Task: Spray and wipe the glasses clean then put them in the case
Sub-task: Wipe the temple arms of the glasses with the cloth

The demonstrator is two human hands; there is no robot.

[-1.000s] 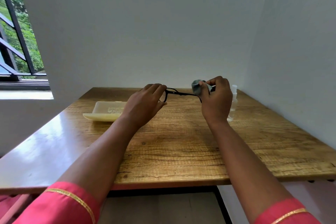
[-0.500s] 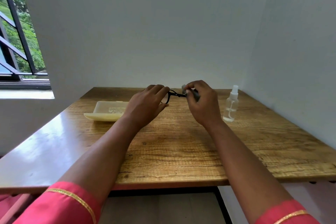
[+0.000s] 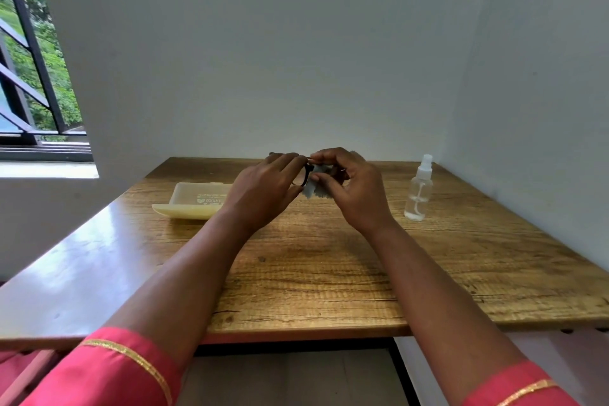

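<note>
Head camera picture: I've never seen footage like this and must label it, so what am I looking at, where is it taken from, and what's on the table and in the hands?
There is no machine here. A person wears a wide-angle camera on the head, looking forward and down, so you see their own two arms in pink sleeves. The left hand holds dark-framed glasses. The right hand pinches a small grey cloth against them, wiping. On the wooden table lie a pale yellow glasses case on the left and a clear spray bottle standing upright on the right. Whether the case is open is hard to tell.
</note>
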